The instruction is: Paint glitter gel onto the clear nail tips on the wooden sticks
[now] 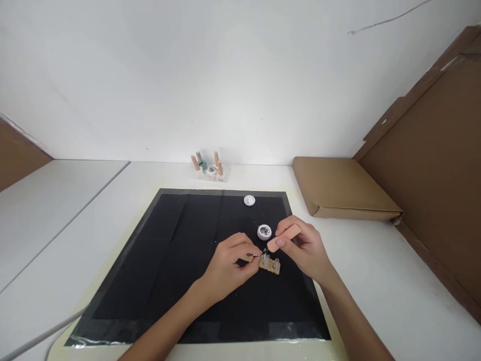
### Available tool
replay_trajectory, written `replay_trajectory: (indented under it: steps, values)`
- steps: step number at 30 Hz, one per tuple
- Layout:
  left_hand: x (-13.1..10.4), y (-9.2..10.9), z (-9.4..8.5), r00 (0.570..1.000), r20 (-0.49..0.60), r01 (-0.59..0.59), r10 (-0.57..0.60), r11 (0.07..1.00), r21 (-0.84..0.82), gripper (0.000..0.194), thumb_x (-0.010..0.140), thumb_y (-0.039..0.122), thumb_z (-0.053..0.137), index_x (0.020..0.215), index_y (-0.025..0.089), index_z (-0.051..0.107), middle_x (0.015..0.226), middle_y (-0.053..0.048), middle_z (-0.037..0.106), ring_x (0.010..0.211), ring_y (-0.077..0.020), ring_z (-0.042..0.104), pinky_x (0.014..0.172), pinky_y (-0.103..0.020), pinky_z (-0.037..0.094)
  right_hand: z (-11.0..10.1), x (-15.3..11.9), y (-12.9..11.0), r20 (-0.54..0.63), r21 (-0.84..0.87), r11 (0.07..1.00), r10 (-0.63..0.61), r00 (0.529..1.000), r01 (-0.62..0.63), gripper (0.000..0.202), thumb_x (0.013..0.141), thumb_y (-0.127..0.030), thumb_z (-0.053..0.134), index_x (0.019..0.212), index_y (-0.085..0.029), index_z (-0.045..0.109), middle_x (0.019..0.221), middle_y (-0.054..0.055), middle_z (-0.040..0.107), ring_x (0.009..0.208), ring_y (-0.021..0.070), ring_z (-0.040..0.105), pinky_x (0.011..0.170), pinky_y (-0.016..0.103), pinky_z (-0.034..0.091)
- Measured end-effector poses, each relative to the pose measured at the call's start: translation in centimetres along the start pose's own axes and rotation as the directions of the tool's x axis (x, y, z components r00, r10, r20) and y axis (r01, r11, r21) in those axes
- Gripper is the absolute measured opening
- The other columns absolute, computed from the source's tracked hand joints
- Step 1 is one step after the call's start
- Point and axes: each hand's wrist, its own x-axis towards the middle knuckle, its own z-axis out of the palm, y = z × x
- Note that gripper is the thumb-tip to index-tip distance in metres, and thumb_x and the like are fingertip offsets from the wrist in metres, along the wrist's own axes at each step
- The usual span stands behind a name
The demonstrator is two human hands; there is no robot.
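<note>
My right hand [306, 245] is closed around the peach cap of a nail polish brush [284, 237], its dark tip slanting down to the left. My left hand [229, 258] pinches a thin metal stick [254, 254], whose end lies close to the brush tip; whether they touch I cannot tell. Just below the brush is a tan scalloped stand [269, 267] bearing small clear upright pieces [277, 263] that look like false nails. My left fingers hide part of that stand. Beyond it sits a small open round pot [264, 231] with silvery-grey contents.
A white round lid [249, 200] lies on the black mat [150, 260] behind the pot. Several polish bottles [220, 173] stand in a clear holder by the wall. A flat cardboard box [343, 185] rests at the right rear, beside a tall cardboard panel [436, 150].
</note>
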Motion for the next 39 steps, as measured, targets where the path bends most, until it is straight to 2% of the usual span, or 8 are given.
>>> replay_trajectory:
  steps: [11, 23, 28, 32, 36, 39]
  values:
    - [-0.04, -0.03, 0.02, 1.0, 0.005, 0.006, -0.006, 1.0, 0.008, 0.012, 0.076, 0.004, 0.061, 0.073, 0.014, 0.067, 0.068, -0.004, 0.062, 0.059, -0.0111, 0.058, 0.054, -0.021, 0.047, 0.0, -0.01, 0.08, -0.023, -0.015, 1.0, -0.007, 1.0, 0.006, 0.026, 0.088, -0.039, 0.06, 0.069, -0.021, 0.06, 0.073, 0.0, 0.062, 0.049, 0.009, 0.048, 0.046, 0.023, 0.041]
    - [-0.06, -0.1, 0.03, 1.0, 0.017, 0.022, -0.022, 1.0, 0.003, 0.012, 0.076, 0.004, 0.061, 0.072, 0.013, 0.067, 0.068, -0.005, 0.063, 0.059, -0.0117, 0.059, 0.055, -0.021, 0.047, -0.04, 0.03, 0.18, 0.022, 0.015, 0.999, -0.041, 0.999, 0.04, 0.023, 0.089, -0.033, 0.06, 0.069, -0.022, 0.058, 0.072, -0.002, 0.059, 0.048, 0.0079, 0.045, 0.045, 0.022, 0.039]
    - [-0.06, 0.01, 0.02, 0.999, 0.02, 0.035, -0.035, 0.999, 0.006, 0.012, 0.076, 0.004, 0.06, 0.071, 0.012, 0.068, 0.066, -0.005, 0.062, 0.059, -0.0114, 0.058, 0.055, -0.021, 0.047, -0.25, 0.1, 0.11, -0.016, 0.026, 0.999, -0.041, 0.999, 0.041, 0.021, 0.089, -0.033, 0.06, 0.071, -0.022, 0.059, 0.073, -0.002, 0.06, 0.049, 0.008, 0.046, 0.047, 0.022, 0.04]
    - [0.05, 0.04, 0.05, 0.999, 0.013, 0.035, -0.035, 0.999, 0.007, 0.011, 0.076, 0.005, 0.061, 0.072, 0.012, 0.068, 0.067, -0.006, 0.062, 0.059, -0.0112, 0.058, 0.055, -0.021, 0.047, -0.33, 0.14, 0.07, 0.061, 0.032, 0.999, -0.032, 0.998, 0.03, 0.021, 0.088, -0.033, 0.061, 0.07, -0.022, 0.059, 0.069, -0.002, 0.06, 0.049, 0.0088, 0.048, 0.045, 0.022, 0.039]
    - [0.07, 0.08, 0.08, 0.999, 0.003, 0.047, -0.047, 0.999, 0.006, 0.011, 0.076, 0.005, 0.06, 0.071, 0.012, 0.067, 0.066, -0.005, 0.061, 0.058, -0.0107, 0.058, 0.055, -0.02, 0.047, -0.38, 0.18, 0.09, 0.0, 0.022, 1.0, -0.02, 1.0, 0.02, 0.022, 0.088, -0.033, 0.061, 0.069, -0.021, 0.059, 0.072, -0.001, 0.062, 0.05, 0.0092, 0.049, 0.046, 0.023, 0.04]
    - [0.08, 0.16, 0.04, 0.998, 0.004, 0.055, -0.055, 0.998, 0.006, 0.012, 0.076, 0.006, 0.06, 0.071, 0.013, 0.067, 0.066, -0.004, 0.061, 0.057, -0.0101, 0.058, 0.054, -0.019, 0.047, -0.44, 0.17, 0.0, 0.05, 0.054, 0.998, -0.026, 0.998, 0.023, 0.024, 0.088, -0.034, 0.061, 0.067, -0.021, 0.058, 0.066, -0.001, 0.061, 0.048, 0.0095, 0.049, 0.045, 0.023, 0.04]
